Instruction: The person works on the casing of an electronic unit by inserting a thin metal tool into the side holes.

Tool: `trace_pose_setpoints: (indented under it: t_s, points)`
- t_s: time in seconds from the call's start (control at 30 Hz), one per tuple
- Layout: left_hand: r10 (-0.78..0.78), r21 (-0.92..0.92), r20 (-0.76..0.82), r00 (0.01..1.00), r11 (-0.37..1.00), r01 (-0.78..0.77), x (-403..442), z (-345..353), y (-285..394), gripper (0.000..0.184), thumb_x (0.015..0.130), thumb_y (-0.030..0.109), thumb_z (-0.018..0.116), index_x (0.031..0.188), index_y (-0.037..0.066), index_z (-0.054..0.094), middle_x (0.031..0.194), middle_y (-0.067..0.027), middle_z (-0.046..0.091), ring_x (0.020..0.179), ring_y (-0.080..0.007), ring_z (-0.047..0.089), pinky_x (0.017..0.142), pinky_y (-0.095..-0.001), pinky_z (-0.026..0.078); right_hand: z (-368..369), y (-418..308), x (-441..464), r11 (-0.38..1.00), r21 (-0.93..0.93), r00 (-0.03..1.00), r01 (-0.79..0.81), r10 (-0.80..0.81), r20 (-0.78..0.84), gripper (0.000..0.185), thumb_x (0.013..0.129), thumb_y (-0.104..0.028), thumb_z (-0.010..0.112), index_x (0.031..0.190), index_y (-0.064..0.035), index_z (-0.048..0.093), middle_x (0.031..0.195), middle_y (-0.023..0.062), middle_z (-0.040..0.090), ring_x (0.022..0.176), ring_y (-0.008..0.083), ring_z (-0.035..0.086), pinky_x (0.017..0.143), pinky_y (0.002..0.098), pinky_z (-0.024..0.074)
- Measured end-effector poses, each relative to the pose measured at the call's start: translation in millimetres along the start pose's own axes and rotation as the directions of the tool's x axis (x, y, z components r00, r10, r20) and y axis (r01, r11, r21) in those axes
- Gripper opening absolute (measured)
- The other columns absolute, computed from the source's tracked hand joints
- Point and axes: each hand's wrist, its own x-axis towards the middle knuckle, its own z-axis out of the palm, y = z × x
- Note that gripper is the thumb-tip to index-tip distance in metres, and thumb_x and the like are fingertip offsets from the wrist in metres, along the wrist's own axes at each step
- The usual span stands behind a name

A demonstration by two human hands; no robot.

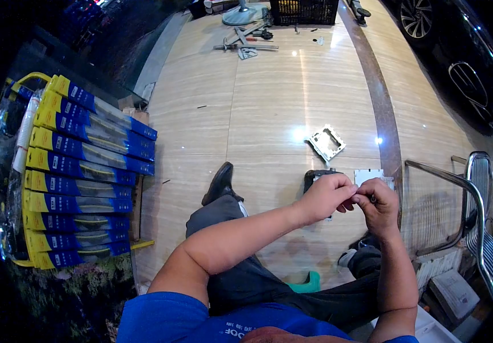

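As a person in a blue shirt (283, 320) leans over a pale tiled floor (275, 114), the left hand (329, 197) and right hand (379, 208) meet, the grip of each pinched together at the fingertips; whatever lies between them is too small to make out. A white square frame (316, 140) rests on the floor just beyond, near a white panel (367, 173) and a dark object (314, 177) partly hidden by the hands. Metal tools (246, 47) lie farther off, before a black crate (303, 12); blue-and-yellow packages (80, 177) line a rack at left.
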Motion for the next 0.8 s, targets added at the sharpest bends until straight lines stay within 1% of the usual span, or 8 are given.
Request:
trace_pose_setpoints:
  t_s: [0.13, 0.47, 0.53, 0.67, 0.7, 0.73, 0.77, 0.8]
  points:
    - [-0.037, -0.042, 0.024, 0.999, 0.998, 0.038, -1, 0, 1, 0.024, 0.102, 0.024, 0.047, 0.092, 0.005, 0.057, 0.081, -0.0043, 0.063, 0.075, -0.0125, 0.064, 0.067, -0.0269, 0.053, -1, 0, 0, 0.999, -0.028, 1.000, 0.020, -0.019, 0.016, 0.012, 0.077, 0.003, 0.072, 0.084, -0.0013, 0.062, 0.078, 0.0096, 0.060, 0.071, 0.0221, 0.060, 0.063, 0.0307, 0.0477]
    - [-0.001, -0.023, -0.001, 1.000, 1.000, 0.001, 6, -1, -8, 0.025, 0.102, 0.024, 0.047, 0.090, 0.005, 0.057, 0.078, -0.0033, 0.062, 0.072, -0.0116, 0.061, 0.065, -0.0268, 0.051, 1, 1, -1, 0.996, -0.089, 1.000, -0.015, 0.017, 0.024, 0.006, 0.084, 0.001, 0.065, 0.088, -0.0016, 0.061, 0.081, 0.0130, 0.060, 0.072, 0.0262, 0.060, 0.065, 0.0328, 0.0478]
    - [0.068, 0.072, -0.008, 0.998, 0.995, -0.067, 7, -3, -14, 0.024, 0.102, 0.024, 0.048, 0.090, 0.005, 0.058, 0.077, -0.0025, 0.062, 0.071, -0.0107, 0.060, 0.065, -0.0262, 0.050, 3, 7, -5, 0.991, -0.119, 0.998, -0.056, 0.060, 0.023, 0.005, 0.087, -0.001, 0.064, 0.091, -0.0018, 0.061, 0.082, 0.0143, 0.060, 0.074, 0.0288, 0.060, 0.066, 0.0340, 0.0481]
    - [0.042, 0.077, -0.082, 0.996, 0.996, -0.035, 4, -5, -20, 0.024, 0.101, 0.026, 0.050, 0.092, 0.005, 0.059, 0.076, -0.0013, 0.060, 0.071, -0.0094, 0.058, 0.065, -0.0268, 0.049, 2, 7, -3, 0.978, -0.187, 0.995, -0.091, 0.096, 0.021, 0.006, 0.089, -0.004, 0.063, 0.093, -0.0009, 0.060, 0.081, 0.0157, 0.059, 0.074, 0.0292, 0.059, 0.066, 0.0352, 0.0474]
    - [0.111, 0.268, -0.092, 0.990, 0.960, -0.083, -2, -3, -13, 0.022, 0.100, 0.024, 0.050, 0.092, 0.006, 0.059, 0.077, -0.0033, 0.062, 0.071, -0.0125, 0.060, 0.065, -0.0289, 0.049, 4, 8, -3, 0.987, -0.148, 0.998, -0.062, 0.058, -0.031, 0.006, 0.089, -0.004, 0.063, 0.093, -0.0005, 0.060, 0.080, 0.0153, 0.060, 0.072, 0.0282, 0.059, 0.065, 0.0346, 0.0473]
    - [0.192, 0.454, -0.095, 0.977, 0.882, -0.129, -8, 1, -8, 0.020, 0.098, 0.021, 0.050, 0.091, 0.006, 0.060, 0.077, -0.0053, 0.063, 0.072, -0.0155, 0.062, 0.065, -0.0310, 0.050, 4, 11, -3, 0.985, -0.127, 0.992, -0.120, 0.113, -0.059, 0.006, 0.089, -0.005, 0.063, 0.093, -0.0003, 0.060, 0.079, 0.0148, 0.060, 0.070, 0.0261, 0.059, 0.064, 0.0336, 0.0473]
    - [0.184, 0.414, -0.081, 0.980, 0.900, -0.135, -13, 7, -12, 0.020, 0.098, 0.021, 0.050, 0.091, 0.006, 0.060, 0.077, -0.0053, 0.063, 0.072, -0.0155, 0.062, 0.065, -0.0310, 0.050, 3, 17, -6, 0.983, -0.136, 0.990, -0.120, 0.109, -0.087, 0.007, 0.089, -0.006, 0.064, 0.092, -0.0002, 0.061, 0.078, 0.0143, 0.060, 0.068, 0.0233, 0.058, 0.063, 0.0326, 0.0470]
    - [0.227, 0.716, 0.059, 0.972, 0.669, -0.200, -19, 12, -15, 0.017, 0.095, 0.019, 0.052, 0.092, 0.006, 0.062, 0.079, -0.0077, 0.064, 0.073, -0.0192, 0.063, 0.066, -0.0336, 0.051, 2, 20, -8, 0.981, -0.129, 0.986, -0.145, 0.133, -0.101, 0.006, 0.090, -0.006, 0.063, 0.091, 0.0000, 0.061, 0.078, 0.0147, 0.061, 0.068, 0.0227, 0.059, 0.063, 0.0331, 0.0473]
